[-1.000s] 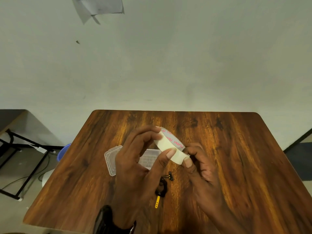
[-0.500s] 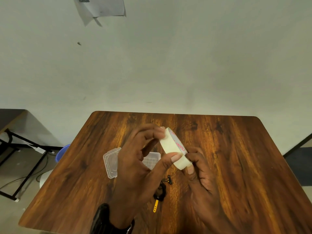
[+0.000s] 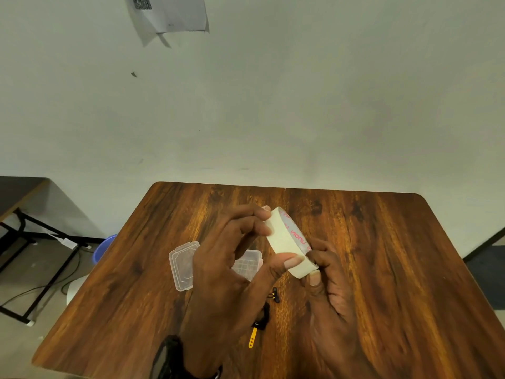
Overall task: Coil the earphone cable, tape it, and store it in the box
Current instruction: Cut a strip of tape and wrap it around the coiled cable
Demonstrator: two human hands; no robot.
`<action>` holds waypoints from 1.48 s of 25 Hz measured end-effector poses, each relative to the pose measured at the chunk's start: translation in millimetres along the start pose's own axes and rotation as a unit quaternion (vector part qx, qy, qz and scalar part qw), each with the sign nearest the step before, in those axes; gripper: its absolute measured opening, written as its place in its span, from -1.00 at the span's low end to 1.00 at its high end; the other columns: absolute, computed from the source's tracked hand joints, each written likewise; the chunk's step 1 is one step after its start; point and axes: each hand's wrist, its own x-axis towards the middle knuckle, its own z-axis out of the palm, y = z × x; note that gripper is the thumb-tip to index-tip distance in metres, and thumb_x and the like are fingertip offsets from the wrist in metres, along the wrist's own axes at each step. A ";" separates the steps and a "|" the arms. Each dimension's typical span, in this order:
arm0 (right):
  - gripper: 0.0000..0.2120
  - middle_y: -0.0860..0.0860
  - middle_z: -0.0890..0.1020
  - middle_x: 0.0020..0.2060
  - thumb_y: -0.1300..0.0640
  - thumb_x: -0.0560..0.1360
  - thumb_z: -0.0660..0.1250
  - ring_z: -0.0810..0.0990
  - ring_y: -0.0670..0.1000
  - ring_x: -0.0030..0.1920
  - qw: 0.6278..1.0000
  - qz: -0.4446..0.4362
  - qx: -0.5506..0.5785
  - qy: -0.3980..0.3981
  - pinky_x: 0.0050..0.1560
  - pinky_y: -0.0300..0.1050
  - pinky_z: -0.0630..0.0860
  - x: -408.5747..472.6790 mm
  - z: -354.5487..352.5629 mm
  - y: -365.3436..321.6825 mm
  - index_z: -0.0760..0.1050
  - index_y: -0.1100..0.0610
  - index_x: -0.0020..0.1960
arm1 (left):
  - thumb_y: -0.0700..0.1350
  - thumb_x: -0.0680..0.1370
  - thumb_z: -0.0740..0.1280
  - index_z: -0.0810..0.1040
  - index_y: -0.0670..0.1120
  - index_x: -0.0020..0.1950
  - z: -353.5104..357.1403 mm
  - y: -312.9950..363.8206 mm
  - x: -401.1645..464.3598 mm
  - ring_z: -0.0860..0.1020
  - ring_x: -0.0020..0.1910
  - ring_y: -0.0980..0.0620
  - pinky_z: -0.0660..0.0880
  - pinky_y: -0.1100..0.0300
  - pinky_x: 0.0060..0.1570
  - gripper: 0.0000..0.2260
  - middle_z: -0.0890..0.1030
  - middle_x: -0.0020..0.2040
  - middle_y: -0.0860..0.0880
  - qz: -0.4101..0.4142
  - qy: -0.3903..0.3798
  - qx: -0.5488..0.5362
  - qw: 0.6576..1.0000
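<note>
My left hand [image 3: 229,272] grips a roll of cream masking tape [image 3: 287,242] between thumb and fingers, above the wooden table [image 3: 382,269]. My right hand [image 3: 325,280] pinches the roll's lower edge at the tape end. Under the hands lies the black earphone cable [image 3: 263,314], coiled, with its earbuds [image 3: 274,294] and a yellow tie [image 3: 252,339]. A small clear plastic box [image 3: 247,265] stands open behind my left hand, its hinged lid [image 3: 181,265] lying to the left. Much of the box is hidden by my hand.
The table's far edge meets a pale wall. A blue tub [image 3: 105,246] and a black metal frame [image 3: 41,239] with cables stand on the floor to the left. A paper sheet [image 3: 166,15] hangs on the wall.
The tape roll has turned a little more upright in my left hand. My right fingers have stayed pinched at its lower edge. The earphone and box have not moved.
</note>
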 end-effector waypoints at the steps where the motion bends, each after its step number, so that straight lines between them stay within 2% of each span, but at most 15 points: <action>1: -0.80 -0.26 0.49 0.12 -0.25 0.55 0.21 0.52 -0.14 0.18 1.000 -0.002 0.000 0.005 0.06 -0.22 0.54 -0.6 0.3 -0.3 0.54 -0.24 0.07 | 0.13 0.45 0.46 0.50 -0.02 0.04 1.3 1.6 -0.1 0.58 0.19 0.08 0.54 0.37 0.06 -0.69 0.58 0.15 0.09 0.002 0.008 0.007 1.000; 5: -0.82 -0.31 0.50 0.10 -0.24 0.56 0.19 0.52 -0.23 0.15 1.000 -0.022 -0.017 0.013 0.04 -0.32 0.53 0.5 3.6 -3.9 0.53 -0.28 0.06 | 0.12 0.44 0.45 0.50 0.02 -0.06 5.7 7.4 0.1 0.56 0.15 0.22 0.49 0.47 -0.02 -0.75 0.58 0.14 0.12 0.018 0.034 0.036 0.999; 7: -0.83 -0.30 0.49 0.12 -0.20 0.58 0.17 0.52 -0.23 0.15 0.999 -0.039 -0.037 0.010 0.03 -0.35 0.51 1.8 4.7 -5.1 0.52 -0.27 0.07 | 0.09 0.43 0.47 0.50 0.01 -0.04 6.1 8.1 -0.8 0.56 0.20 0.16 0.53 0.39 0.03 -0.75 0.59 0.16 0.08 0.004 0.039 0.008 0.999; 9: -0.83 -0.29 0.48 0.13 -0.19 0.59 0.16 0.51 -0.22 0.17 0.998 -0.049 -0.047 0.014 0.04 -0.36 0.51 2.5 4.6 -4.1 0.50 -0.28 0.10 | 0.11 0.44 0.47 0.51 -0.03 0.06 5.1 9.8 -0.4 0.56 0.25 0.07 0.55 0.30 0.12 -0.68 0.59 0.18 0.06 -0.024 0.027 -0.050 0.998; 11: -0.83 -0.29 0.47 0.14 -0.19 0.59 0.16 0.50 -0.21 0.19 0.997 -0.054 -0.053 0.017 0.03 -0.36 0.51 2.1 3.7 -3.4 0.49 -0.30 0.11 | 0.12 0.47 0.43 0.51 -0.04 0.09 4.3 11.3 -0.2 0.56 0.27 0.06 0.53 0.32 0.16 -0.68 0.58 0.20 0.04 -0.021 0.019 -0.050 0.998; 15: -0.84 -0.23 0.46 0.13 -0.16 0.61 0.15 0.50 -0.17 0.18 0.995 -0.070 -0.067 0.025 0.04 -0.33 0.49 1.0 3.4 -1.5 0.49 -0.25 0.10 | 0.09 0.51 0.41 0.50 -0.05 0.09 6.7 11.7 -1.2 0.56 0.24 0.08 0.54 0.35 0.11 -0.72 0.56 0.21 0.04 -0.001 0.028 -0.024 0.999; 18: -0.85 -0.19 0.47 0.12 -0.16 0.61 0.15 0.51 -0.14 0.16 0.994 -0.071 -0.077 0.039 0.06 -0.31 0.49 1.6 2.3 0.5 0.48 -0.24 0.09 | 0.02 0.50 0.44 0.51 -0.10 0.04 9.2 10.3 -3.4 0.58 0.21 0.07 0.60 0.26 0.06 -0.75 0.57 0.21 0.03 -0.001 0.035 -0.016 0.999; 21: -0.84 -0.18 0.47 0.12 -0.16 0.61 0.15 0.52 -0.14 0.15 0.992 -0.075 -0.097 0.044 0.06 -0.33 0.49 1.6 1.9 0.5 0.49 -0.24 0.09 | -0.06 0.48 0.44 0.49 -0.05 -0.05 12.8 9.7 -4.1 0.58 0.19 0.06 0.64 0.19 -0.06 -0.84 0.54 0.24 0.09 -0.021 0.028 -0.019 0.999; 24: -0.85 -0.26 0.47 0.13 -0.19 0.60 0.16 0.51 -0.18 0.16 0.992 -0.070 -0.093 0.045 0.04 -0.34 0.50 2.0 4.4 -2.1 0.48 -0.31 0.10 | 0.06 0.44 0.49 0.46 -0.05 0.15 13.4 11.2 -3.9 0.56 0.29 0.07 0.59 0.21 0.12 -0.61 0.58 0.26 0.09 -0.084 0.032 -0.117 0.989; 26: -0.84 -0.25 0.47 0.13 -0.18 0.60 0.16 0.51 -0.19 0.16 0.993 -0.072 -0.087 0.046 0.05 -0.36 0.49 2.0 5.0 -2.4 0.49 -0.30 0.10 | 0.11 0.46 0.45 0.48 -0.07 0.21 11.9 10.8 -4.2 0.57 0.28 0.10 0.57 0.24 0.16 -0.57 0.59 0.25 0.10 -0.072 0.035 -0.105 0.991; 29: -0.85 -0.24 0.47 0.12 -0.15 0.60 0.16 0.51 -0.21 0.15 0.992 -0.080 -0.088 0.042 0.03 -0.40 0.48 2.1 6.9 -2.5 0.48 -0.27 0.10 | 0.09 0.49 0.43 0.55 -0.14 0.13 9.5 10.9 -4.0 0.59 0.26 0.01 0.62 0.13 0.11 -0.64 0.61 0.22 -0.01 -0.041 0.047 -0.061 0.996; 32: -0.85 -0.26 0.47 0.12 -0.17 0.60 0.16 0.51 -0.21 0.16 0.991 -0.076 -0.095 0.046 0.03 -0.41 0.48 2.3 9.1 -1.8 0.48 -0.28 0.09 | 0.03 0.49 0.44 0.55 -0.15 0.06 8.9 10.0 -5.6 0.59 0.25 -0.03 0.62 0.13 0.09 -0.71 0.60 0.20 -0.05 -0.037 0.053 -0.051 0.997; 37: -0.84 -0.17 0.48 0.13 -0.18 0.60 0.16 0.51 -0.14 0.16 0.990 -0.079 -0.107 0.042 0.03 -0.38 0.49 1.5 9.6 -0.1 0.50 -0.25 0.07 | -0.08 0.44 0.46 0.53 -0.14 0.08 8.1 10.3 -8.7 0.60 0.24 -0.05 0.63 0.11 0.07 -0.73 0.62 0.20 -0.04 -0.098 0.073 -0.116 0.986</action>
